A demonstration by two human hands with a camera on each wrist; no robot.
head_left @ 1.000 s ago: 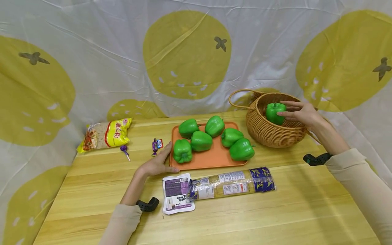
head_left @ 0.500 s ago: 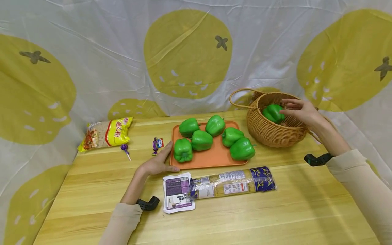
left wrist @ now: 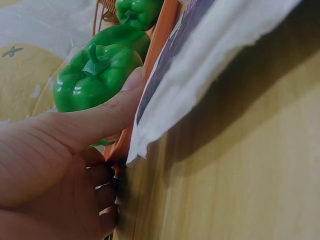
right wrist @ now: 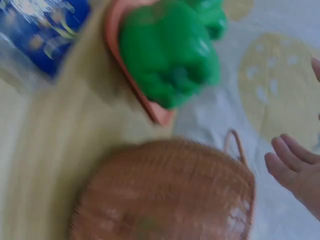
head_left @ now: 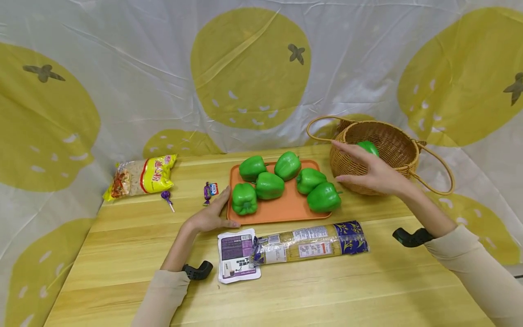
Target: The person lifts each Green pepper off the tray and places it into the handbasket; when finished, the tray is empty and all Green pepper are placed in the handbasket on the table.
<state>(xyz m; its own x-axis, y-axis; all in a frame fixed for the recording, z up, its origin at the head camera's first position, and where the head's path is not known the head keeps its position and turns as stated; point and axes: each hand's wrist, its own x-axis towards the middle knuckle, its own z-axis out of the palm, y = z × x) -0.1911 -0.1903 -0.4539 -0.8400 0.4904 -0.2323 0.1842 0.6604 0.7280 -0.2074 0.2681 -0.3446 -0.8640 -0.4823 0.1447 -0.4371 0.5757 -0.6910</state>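
Head view shows six green peppers [head_left: 270, 185] on the orange tray [head_left: 282, 211], with another partly hidden in the basket [head_left: 347, 164] to the right. The right grip [head_left: 372, 173] is released and empty, thumb and fingers apart, in front of the basket's near left side. The left grip [head_left: 210, 217] grasps nothing; its spread thumb and fingers touch the tray's near left corner.

The peppers look glossy and firm, probably light and not fragile, though their smooth skins could slip. The near right pepper [head_left: 324, 197] lies on its side, stem to the right; best hold is across its broad sides, thumb opposing fingers. The thin stem seems a poor handle.
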